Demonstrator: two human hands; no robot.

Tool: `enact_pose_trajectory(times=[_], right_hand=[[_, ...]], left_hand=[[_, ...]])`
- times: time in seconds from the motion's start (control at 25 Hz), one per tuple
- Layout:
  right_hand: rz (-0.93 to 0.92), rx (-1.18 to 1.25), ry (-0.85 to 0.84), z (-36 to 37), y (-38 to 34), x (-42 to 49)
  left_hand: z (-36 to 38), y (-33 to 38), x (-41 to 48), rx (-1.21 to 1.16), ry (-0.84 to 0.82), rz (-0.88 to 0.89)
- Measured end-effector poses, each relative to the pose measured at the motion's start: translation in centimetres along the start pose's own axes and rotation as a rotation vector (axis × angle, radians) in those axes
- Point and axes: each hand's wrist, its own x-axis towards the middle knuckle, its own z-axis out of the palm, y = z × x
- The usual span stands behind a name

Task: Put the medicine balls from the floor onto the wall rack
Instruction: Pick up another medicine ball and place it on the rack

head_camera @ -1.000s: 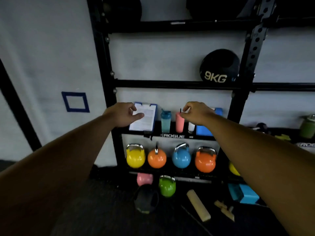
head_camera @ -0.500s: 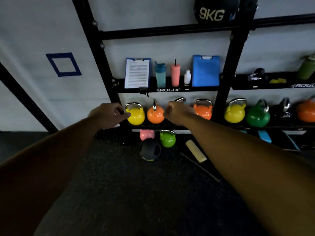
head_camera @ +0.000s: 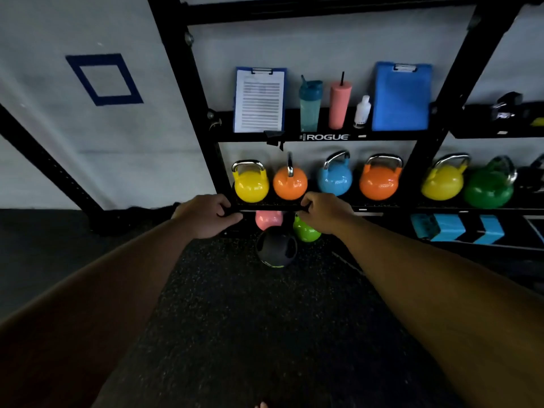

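Dark speckled floor [head_camera: 250, 334], round black green-trimmed medicine ball [head_camera: 276, 249], both hands [head_camera: 206, 214] [head_camera: 325, 212] loosely curled, empty

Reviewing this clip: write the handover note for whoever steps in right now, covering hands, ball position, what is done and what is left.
Left hand: empty, fingers loosely curled, reaching down.
Right hand: empty, likewise reaching down.
Medicine ball: black, on the floor below the kettlebell shelf, just in front of a pink kettlebell and a green kettlebell. Neither hand touches it.
Done: nothing visible in this frame.
Left: grasp the ball with both hands, lift it, set it on the wall rack.
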Motion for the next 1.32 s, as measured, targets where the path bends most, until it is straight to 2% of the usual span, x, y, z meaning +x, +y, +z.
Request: enact_pose_trajectory(times=[0.36, 0.64, 0.8, 0.96, 1.32], right_hand=[[0.027, -0.018, -0.055, 5.2, -1.9, 8.9], [0.091, -0.037, -0.175, 11.6, 4.5, 19.0], [0.168, 0.006, -0.35, 15.8, 9.4, 26.0], [0.25, 0.0, -0.439, 20.2, 14.2, 31.2], [0.295, -0.049, -0.512, 37.8, 24.7, 43.1]], left_hand=[[1.4, -5.2, 10.7, -0.031, -0.105, 0.05], [8.5, -6.3, 21.1, 0.015, -0.249, 0.006], [13.9, -7.3, 27.5, 0.028, -0.336, -0.04], [19.6, -8.8, 33.3, 0.032, -0.421, -0.075], [39.0, -14.8, 47.4, 0.11, -0.51, 0.01]])
